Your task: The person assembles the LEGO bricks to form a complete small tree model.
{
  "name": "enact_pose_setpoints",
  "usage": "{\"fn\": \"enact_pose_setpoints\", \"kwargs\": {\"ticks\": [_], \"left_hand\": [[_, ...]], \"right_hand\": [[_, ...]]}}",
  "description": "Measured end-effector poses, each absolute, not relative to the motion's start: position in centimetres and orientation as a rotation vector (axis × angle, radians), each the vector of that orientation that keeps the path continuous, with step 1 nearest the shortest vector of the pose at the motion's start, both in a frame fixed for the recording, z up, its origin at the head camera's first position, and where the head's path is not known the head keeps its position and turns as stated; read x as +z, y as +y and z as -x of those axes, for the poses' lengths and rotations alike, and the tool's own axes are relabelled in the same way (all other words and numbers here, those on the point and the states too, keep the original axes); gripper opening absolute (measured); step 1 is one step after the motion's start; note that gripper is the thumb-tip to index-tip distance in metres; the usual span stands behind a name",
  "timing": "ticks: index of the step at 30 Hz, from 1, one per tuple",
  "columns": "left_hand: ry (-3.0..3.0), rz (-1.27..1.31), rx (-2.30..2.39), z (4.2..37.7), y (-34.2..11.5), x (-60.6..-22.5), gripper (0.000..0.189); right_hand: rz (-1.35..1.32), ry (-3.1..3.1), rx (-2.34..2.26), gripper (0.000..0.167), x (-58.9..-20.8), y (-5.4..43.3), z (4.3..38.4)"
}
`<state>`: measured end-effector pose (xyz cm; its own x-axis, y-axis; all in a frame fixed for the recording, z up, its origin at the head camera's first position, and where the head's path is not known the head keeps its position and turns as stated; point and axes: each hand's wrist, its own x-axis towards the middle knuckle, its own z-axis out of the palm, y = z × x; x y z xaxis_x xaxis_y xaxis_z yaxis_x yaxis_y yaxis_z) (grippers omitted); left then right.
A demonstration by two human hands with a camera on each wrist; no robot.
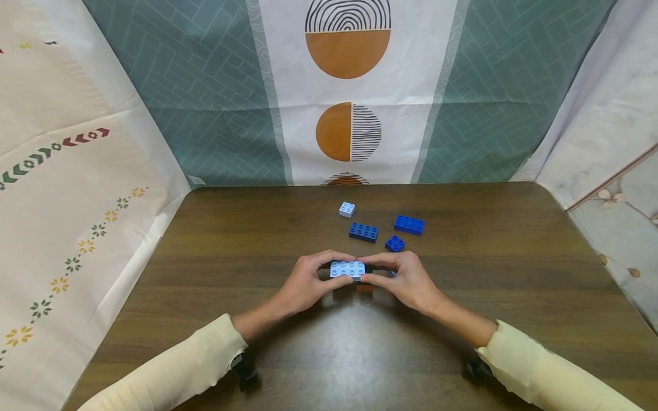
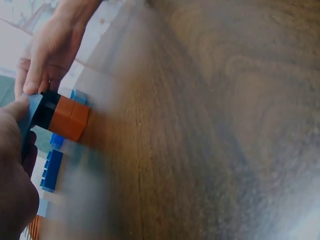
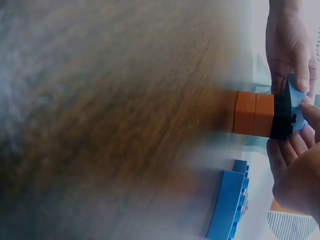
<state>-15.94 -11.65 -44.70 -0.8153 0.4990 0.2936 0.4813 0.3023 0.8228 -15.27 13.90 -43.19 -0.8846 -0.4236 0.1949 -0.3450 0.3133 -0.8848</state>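
Note:
A light blue brick [image 1: 347, 269] with two rows of studs lies between both hands, on top of a small stack. My left hand [image 1: 307, 281] pinches its left end between thumb and fingers. At its right end, my right hand [image 1: 411, 281] pinches it in the same way. Under it the right wrist view shows a black brick [image 3: 281, 116] on two orange bricks [image 3: 253, 114] that stand on the table. The light blue brick reaches past the black one toward the left hand. Whether it is fully seated on the studs I cannot tell.
Beyond the hands lie a dark blue long brick [image 1: 363, 232], a blue long brick [image 1: 409, 225], a blue square brick [image 1: 394, 244] and a pale blue square brick [image 1: 346, 209]. Another blue piece [image 2: 78, 96] sits behind the stack. Patterned cloth [image 1: 205, 85] hangs along the wooden table's [image 1: 231, 228] far edge.

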Motion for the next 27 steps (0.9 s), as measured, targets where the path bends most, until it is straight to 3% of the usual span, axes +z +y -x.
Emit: {"fn": "enact_pose_setpoints", "kwargs": {"ticks": [27], "left_hand": [[2.583,-0.756,1.59,14.9,-10.9,-44.5,0.037]], "right_hand": [[0.797,2.546,-1.496,0.035,-42.9,14.7,15.8]]}}
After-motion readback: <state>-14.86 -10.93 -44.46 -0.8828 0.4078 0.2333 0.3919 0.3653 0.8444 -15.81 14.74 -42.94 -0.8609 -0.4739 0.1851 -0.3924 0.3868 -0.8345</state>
